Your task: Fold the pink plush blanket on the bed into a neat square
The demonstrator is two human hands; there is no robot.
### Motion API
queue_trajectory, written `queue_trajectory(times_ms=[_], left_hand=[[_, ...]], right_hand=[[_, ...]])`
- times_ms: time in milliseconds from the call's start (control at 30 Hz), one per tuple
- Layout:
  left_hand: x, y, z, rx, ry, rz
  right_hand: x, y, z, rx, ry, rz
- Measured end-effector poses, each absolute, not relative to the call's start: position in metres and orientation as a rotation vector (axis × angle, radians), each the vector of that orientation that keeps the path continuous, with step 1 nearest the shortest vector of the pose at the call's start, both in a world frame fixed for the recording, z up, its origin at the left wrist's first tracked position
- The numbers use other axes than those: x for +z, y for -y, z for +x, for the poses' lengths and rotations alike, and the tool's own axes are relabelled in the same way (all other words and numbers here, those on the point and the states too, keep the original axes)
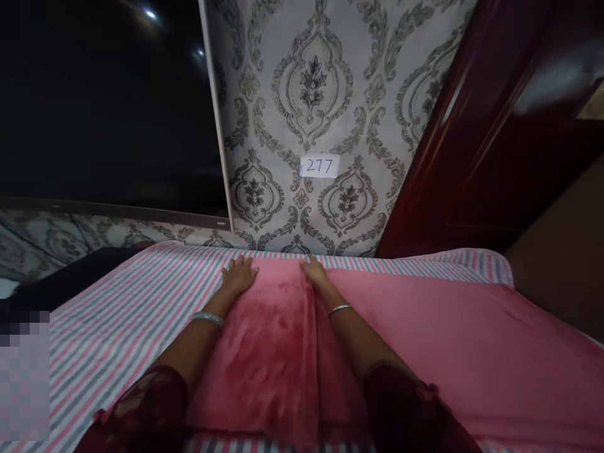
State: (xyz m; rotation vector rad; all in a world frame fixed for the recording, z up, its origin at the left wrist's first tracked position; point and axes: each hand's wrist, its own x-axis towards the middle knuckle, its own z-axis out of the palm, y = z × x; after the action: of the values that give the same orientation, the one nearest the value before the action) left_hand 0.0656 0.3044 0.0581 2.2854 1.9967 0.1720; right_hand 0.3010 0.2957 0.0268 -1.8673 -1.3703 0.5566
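A plush pink blanket (425, 327) lies spread on a striped sheet. Its left part is folded over into a panel (268, 327) whose free edge runs toward me down the middle. My left hand (240, 275) rests flat at the panel's far left corner, fingers spread, partly on the striped sheet. My right hand (314, 272) is closed at the far end of the panel's free edge, and the pinched fingertips are partly hidden. The folded panel lies between my two arms, with darker brushed patches in its pile.
The striped sheet (117, 302) covers the surface under the blanket. Behind it stands a patterned wall with a paper label (319, 166) reading 277. A large dark television screen (104, 107) is at the left, and a glossy dark red wooden panel (472, 138) at the right.
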Motion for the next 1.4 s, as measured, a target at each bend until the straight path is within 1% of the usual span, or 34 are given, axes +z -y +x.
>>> queue_trajectory(times_ms=[133, 300, 500, 600, 700, 900, 1133, 1267, 1400], left_hand=[[0.048, -0.304, 0.067, 0.185, -1.987, 2.309], [0.036, -0.304, 0.066, 0.152, -1.968, 2.299], [0.033, -0.302, 0.068, 0.160, -1.969, 2.333], [0.033, -0.301, 0.069, 0.177, -1.977, 2.345], [0.032, -0.301, 0.070, 0.167, -1.991, 2.325], [0.033, -0.305, 0.070, 0.138, -1.993, 2.274], [0.028, -0.306, 0.069, 0.194, -1.993, 2.280], [0.032, -0.306, 0.069, 0.177, -1.993, 2.263], [0.057, -0.300, 0.063, 0.103, -1.949, 2.170]], right_hand=[[0.020, -0.292, 0.302, 0.544, 1.381, -1.900], [0.011, -0.275, 0.303, 0.409, 1.403, -2.075], [0.025, -0.266, 0.298, 0.364, 1.448, -2.146], [0.038, -0.257, 0.287, 0.197, 1.577, -2.142], [0.041, -0.246, 0.271, 0.014, 1.798, -2.044], [0.014, -0.228, 0.265, 0.180, 1.998, -2.101], [0.007, -0.229, 0.268, 0.190, 1.976, -2.070], [0.014, -0.231, 0.270, 0.267, 1.988, -2.077], [0.040, -0.216, 0.270, 0.420, 1.990, -2.112]])
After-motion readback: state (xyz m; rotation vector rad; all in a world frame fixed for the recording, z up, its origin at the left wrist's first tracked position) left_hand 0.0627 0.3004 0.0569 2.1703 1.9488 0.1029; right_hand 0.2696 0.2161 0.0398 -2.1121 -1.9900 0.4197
